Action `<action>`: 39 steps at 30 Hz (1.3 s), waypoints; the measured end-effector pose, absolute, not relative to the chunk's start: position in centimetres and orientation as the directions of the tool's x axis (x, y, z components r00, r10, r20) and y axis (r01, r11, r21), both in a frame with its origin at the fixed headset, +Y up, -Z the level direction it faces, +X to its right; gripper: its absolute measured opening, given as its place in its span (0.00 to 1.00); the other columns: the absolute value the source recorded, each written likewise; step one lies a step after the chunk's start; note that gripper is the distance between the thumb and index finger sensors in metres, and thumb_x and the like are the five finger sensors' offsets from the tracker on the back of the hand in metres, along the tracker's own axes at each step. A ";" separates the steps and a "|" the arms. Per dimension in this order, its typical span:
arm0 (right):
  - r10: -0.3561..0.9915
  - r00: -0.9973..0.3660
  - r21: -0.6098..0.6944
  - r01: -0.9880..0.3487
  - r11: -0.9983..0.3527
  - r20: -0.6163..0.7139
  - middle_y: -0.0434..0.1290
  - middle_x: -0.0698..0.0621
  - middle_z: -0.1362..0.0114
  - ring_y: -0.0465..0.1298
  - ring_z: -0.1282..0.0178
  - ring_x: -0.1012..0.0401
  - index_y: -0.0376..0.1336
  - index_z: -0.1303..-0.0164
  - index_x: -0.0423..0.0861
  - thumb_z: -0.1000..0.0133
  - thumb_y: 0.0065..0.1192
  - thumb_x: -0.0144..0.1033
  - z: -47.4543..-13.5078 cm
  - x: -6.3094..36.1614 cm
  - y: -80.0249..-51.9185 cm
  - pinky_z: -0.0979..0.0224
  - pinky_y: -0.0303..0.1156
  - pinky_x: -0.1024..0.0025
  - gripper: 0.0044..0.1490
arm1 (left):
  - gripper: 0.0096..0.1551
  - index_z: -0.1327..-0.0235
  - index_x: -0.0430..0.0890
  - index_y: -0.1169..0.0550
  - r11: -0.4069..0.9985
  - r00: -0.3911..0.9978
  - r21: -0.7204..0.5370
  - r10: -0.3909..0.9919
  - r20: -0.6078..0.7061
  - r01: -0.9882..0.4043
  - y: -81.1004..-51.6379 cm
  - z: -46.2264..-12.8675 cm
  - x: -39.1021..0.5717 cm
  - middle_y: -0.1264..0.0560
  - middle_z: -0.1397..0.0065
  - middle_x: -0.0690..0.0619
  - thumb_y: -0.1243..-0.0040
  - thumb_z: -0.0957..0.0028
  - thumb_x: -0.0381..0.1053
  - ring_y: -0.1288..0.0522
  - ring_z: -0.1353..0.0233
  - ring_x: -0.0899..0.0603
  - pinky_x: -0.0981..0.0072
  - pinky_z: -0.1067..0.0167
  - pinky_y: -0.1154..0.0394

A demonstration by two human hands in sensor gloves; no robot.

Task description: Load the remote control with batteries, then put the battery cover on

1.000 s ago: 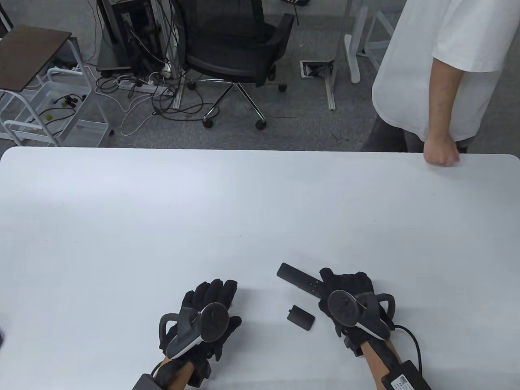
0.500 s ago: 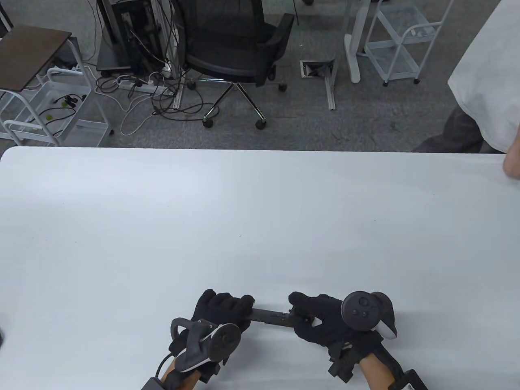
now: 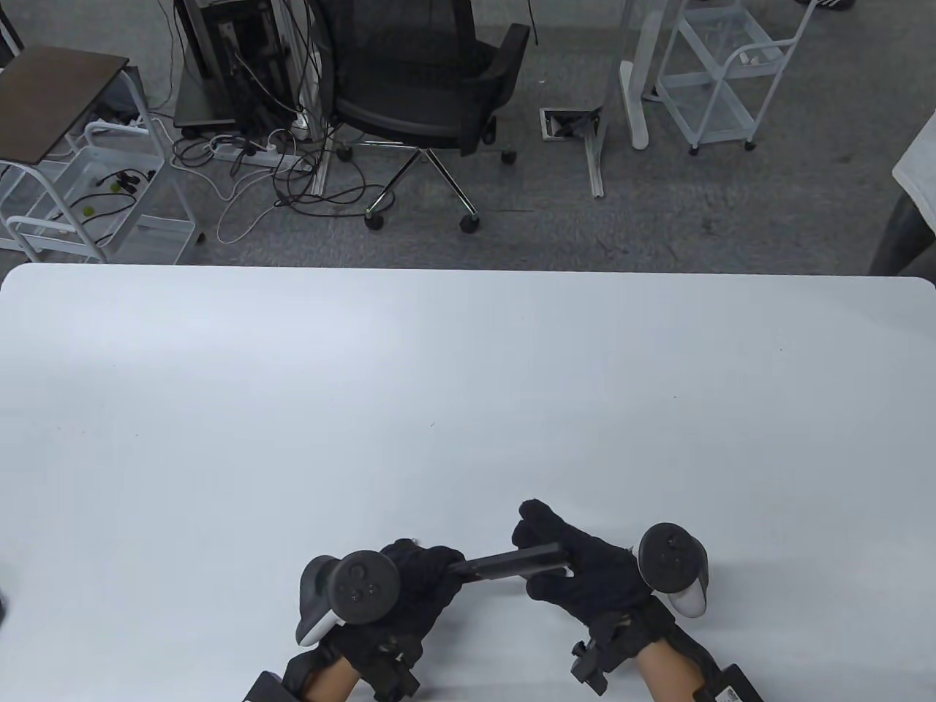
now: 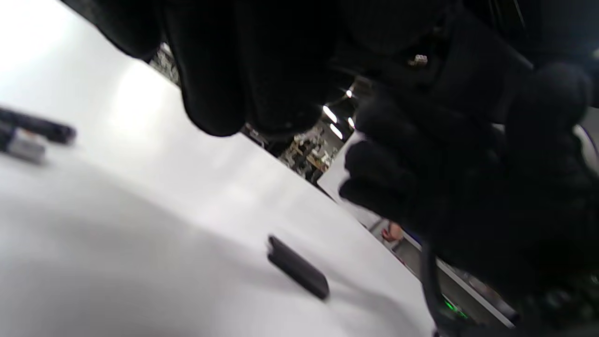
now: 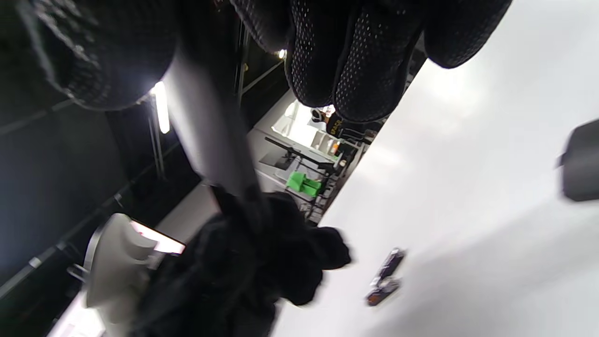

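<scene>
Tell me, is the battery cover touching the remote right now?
Apart. In the left wrist view the battery cover lies alone on the table; the table view shows the remote held up between both hands.

Grey floor w/ office chair (image 3: 428, 69), carts, cable tangle.

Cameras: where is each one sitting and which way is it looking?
Table view: sits high, looks down at the white table; shows the left hand and right hand holding the remote control.
Left wrist view: under the left wrist, tilted, looking along the table at the battery cover and batteries; left fingers hang in.
Right wrist view: under the right wrist, tilted; right fingers on top, remote running down.
Shared: both wrist views show the batteries.
</scene>
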State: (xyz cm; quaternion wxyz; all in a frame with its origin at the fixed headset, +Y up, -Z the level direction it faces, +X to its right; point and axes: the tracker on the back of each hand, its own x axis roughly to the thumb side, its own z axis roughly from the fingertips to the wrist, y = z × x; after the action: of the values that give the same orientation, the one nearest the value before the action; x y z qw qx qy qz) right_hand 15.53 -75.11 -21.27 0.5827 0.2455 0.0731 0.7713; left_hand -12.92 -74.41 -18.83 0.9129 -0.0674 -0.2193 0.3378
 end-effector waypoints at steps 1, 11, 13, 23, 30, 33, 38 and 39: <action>0.943 -0.167 0.388 -0.880 -0.274 0.286 0.75 0.41 0.26 0.78 0.32 0.43 0.59 0.21 0.43 0.57 0.72 0.59 -21.2 15.5 -75.1 0.26 0.63 0.33 0.56 | 0.29 0.42 0.50 0.20 0.771 0.683 -0.308 0.637 0.358 -0.557 -74.7 -18.8 -12.6 0.13 0.50 0.53 0.46 0.52 0.60 0.18 0.32 0.41 0.35 0.21 0.34; 0.975 -0.008 0.312 -0.947 -0.079 0.223 0.81 0.41 0.37 0.84 0.46 0.47 0.69 0.32 0.42 0.49 0.69 0.50 -21.1 16.4 -75.0 0.33 0.72 0.42 0.38 | 0.36 0.37 0.52 0.20 0.860 0.785 -0.215 0.511 0.350 -0.464 -74.1 -19.3 -14.0 0.12 0.48 0.51 0.43 0.56 0.66 0.18 0.32 0.39 0.35 0.22 0.33; 0.978 -0.007 0.243 -0.968 -0.059 0.208 0.81 0.41 0.37 0.85 0.48 0.47 0.69 0.32 0.41 0.49 0.69 0.50 -21.2 17.3 -75.0 0.34 0.73 0.43 0.38 | 0.32 0.38 0.53 0.20 0.890 0.841 -0.107 0.453 0.295 -0.442 -73.7 -19.6 -15.4 0.12 0.46 0.53 0.38 0.55 0.64 0.17 0.32 0.40 0.36 0.22 0.32; 0.985 0.020 0.146 -0.989 -0.005 0.169 0.82 0.41 0.39 0.86 0.51 0.49 0.69 0.32 0.40 0.49 0.69 0.51 -21.5 18.7 -75.1 0.36 0.74 0.44 0.39 | 0.29 0.39 0.60 0.21 0.992 0.991 0.059 0.107 0.080 -0.112 -75.8 -21.6 -16.6 0.14 0.39 0.58 0.29 0.56 0.60 0.19 0.28 0.44 0.38 0.21 0.32; 0.984 -0.009 0.177 -0.983 -0.041 0.177 0.82 0.41 0.39 0.86 0.51 0.49 0.69 0.32 0.40 0.49 0.69 0.51 -21.3 17.9 -75.1 0.36 0.74 0.45 0.39 | 0.30 0.41 0.62 0.20 0.991 0.983 0.057 -0.127 0.135 0.120 -77.1 -22.5 -13.6 0.14 0.41 0.61 0.25 0.59 0.58 0.19 0.28 0.47 0.39 0.19 0.33; 0.985 -0.007 0.179 -0.983 -0.038 0.174 0.82 0.41 0.39 0.86 0.51 0.49 0.69 0.32 0.40 0.49 0.69 0.51 -21.3 17.9 -75.1 0.36 0.74 0.45 0.40 | 0.30 0.41 0.62 0.20 0.987 0.978 0.049 -0.161 0.133 0.156 -77.4 -22.8 -13.3 0.14 0.41 0.62 0.24 0.60 0.58 0.19 0.27 0.47 0.39 0.19 0.33; 0.985 -0.006 0.184 -0.982 -0.039 0.174 0.82 0.41 0.39 0.86 0.51 0.49 0.69 0.32 0.40 0.49 0.70 0.51 -21.3 17.8 -75.2 0.36 0.74 0.45 0.39 | 0.29 0.43 0.62 0.19 0.981 0.974 0.016 -0.193 0.117 0.192 -77.7 -23.3 -13.6 0.13 0.42 0.62 0.23 0.61 0.56 0.18 0.28 0.48 0.39 0.19 0.32; 0.985 -0.006 0.185 -0.982 -0.039 0.174 0.82 0.41 0.39 0.86 0.51 0.49 0.69 0.32 0.40 0.49 0.70 0.51 -21.3 17.8 -75.2 0.37 0.74 0.45 0.40 | 0.29 0.43 0.63 0.19 0.980 0.974 0.018 -0.197 0.110 0.197 -77.7 -23.4 -13.8 0.12 0.42 0.63 0.23 0.61 0.56 0.18 0.28 0.49 0.39 0.19 0.32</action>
State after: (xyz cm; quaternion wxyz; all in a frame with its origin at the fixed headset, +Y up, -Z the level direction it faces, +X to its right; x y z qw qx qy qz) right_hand 17.77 -75.18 -21.28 0.6933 0.1280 0.0053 0.7092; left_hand -13.76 -77.67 -23.37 0.9935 0.0033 -0.0558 -0.0991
